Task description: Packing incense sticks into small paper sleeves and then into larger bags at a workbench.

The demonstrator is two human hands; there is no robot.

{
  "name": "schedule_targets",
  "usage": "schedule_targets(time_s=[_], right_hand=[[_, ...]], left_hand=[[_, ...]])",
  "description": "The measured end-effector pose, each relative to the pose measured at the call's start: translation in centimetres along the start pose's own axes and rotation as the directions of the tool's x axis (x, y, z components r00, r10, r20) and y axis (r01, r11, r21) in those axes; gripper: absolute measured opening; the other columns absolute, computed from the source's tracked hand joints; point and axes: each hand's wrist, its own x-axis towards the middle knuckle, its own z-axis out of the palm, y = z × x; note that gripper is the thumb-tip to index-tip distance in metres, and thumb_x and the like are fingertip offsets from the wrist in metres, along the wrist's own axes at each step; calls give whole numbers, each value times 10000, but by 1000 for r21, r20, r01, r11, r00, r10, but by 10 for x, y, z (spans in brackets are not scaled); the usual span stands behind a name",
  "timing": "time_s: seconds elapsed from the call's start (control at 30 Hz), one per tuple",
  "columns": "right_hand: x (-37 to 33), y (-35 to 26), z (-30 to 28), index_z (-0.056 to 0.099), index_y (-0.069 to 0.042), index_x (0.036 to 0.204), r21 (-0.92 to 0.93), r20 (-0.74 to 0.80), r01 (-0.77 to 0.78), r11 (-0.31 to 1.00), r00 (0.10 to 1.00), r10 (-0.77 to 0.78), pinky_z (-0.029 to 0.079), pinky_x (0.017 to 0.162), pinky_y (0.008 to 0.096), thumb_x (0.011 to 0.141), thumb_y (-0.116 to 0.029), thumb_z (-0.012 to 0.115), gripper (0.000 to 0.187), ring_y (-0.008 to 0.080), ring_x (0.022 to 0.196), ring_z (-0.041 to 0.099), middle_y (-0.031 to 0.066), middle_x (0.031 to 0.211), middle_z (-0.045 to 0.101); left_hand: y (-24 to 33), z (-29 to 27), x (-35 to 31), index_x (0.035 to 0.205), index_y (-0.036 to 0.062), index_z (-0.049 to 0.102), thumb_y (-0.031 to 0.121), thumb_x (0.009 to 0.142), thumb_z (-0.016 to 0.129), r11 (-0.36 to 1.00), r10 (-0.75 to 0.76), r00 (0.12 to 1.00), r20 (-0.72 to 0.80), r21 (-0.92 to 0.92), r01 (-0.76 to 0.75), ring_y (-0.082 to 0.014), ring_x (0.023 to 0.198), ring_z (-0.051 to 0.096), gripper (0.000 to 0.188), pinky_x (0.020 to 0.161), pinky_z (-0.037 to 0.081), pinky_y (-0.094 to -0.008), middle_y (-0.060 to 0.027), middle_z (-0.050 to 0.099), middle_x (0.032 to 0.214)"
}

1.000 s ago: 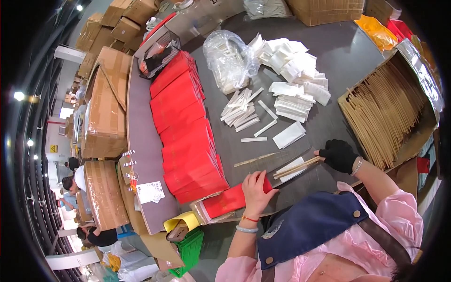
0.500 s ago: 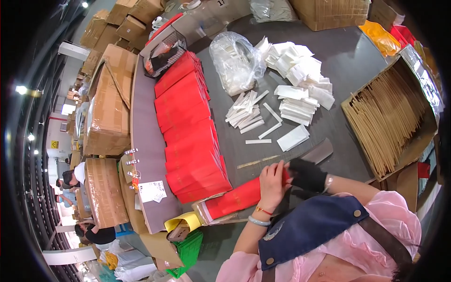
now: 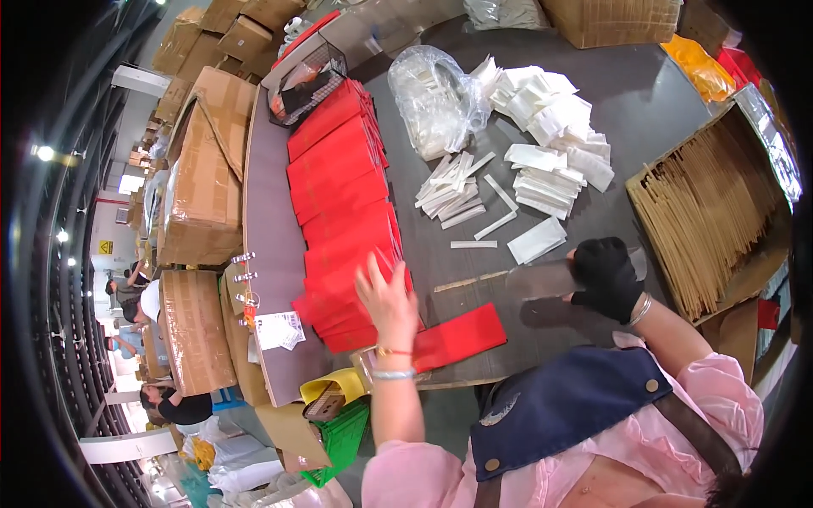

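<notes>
My bare left hand [image 3: 388,300] reaches over the near end of a row of overlapping red paper sleeves [image 3: 339,182], fingers spread. Blur hides whether its fingertips touch them. Beneath my left wrist a single red sleeve [image 3: 461,337] lies flat at the table's near edge. In a black fingerless glove, my right hand [image 3: 605,275] is closed around a translucent plastic strip [image 3: 533,281], which shows on both sides of the hand and is blurred. Beyond it lie stacked white paper packets [image 3: 538,240] and narrow white strips [image 3: 449,190].
A clear plastic bag [image 3: 432,102] of white pieces stands at the back. On the right is an open carton [image 3: 669,309] packed with thin brown sticks. A wire basket [image 3: 313,85] sits at the far left, and a yellow holder [image 3: 343,385] hangs at the near edge.
My left hand has left the single red sleeve and moved left to the row. My right hand has moved right with the plastic strip, away from that sleeve.
</notes>
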Motion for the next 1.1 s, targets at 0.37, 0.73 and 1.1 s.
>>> schedule_targets(time_s=[0.37,0.73,1.1], right_hand=[[5,-19,22,609,-70,1111,-106,305,97,990,950,-60,334,991,477,619,-430,792,637,317,1069,536,124,1088,589],[6,-3,59,563,-142,1215,104,-81,200,974,978,-192,365,990,464,659,-372,792,644,302,1145,504,102,1212,557],[-179,246,-73,622,-22,988,-395,-613,-584,709,742,270,485,856,387,797,-183,661,253,338,937,619,157,986,644]], left_hand=[[77,68,-104,1390,1,395,516,653,810,781,-252,911,326,-488,390,-430,1379,211,989,1122,121,-597,-216,324,1454],[93,77,-24,1183,65,598,293,772,741,758,-54,998,39,-649,67,-341,1164,464,491,978,322,-523,-122,536,1228],[106,103,57,784,128,637,169,782,694,873,131,991,5,-475,-113,-269,902,548,70,792,393,-445,-40,583,895]])
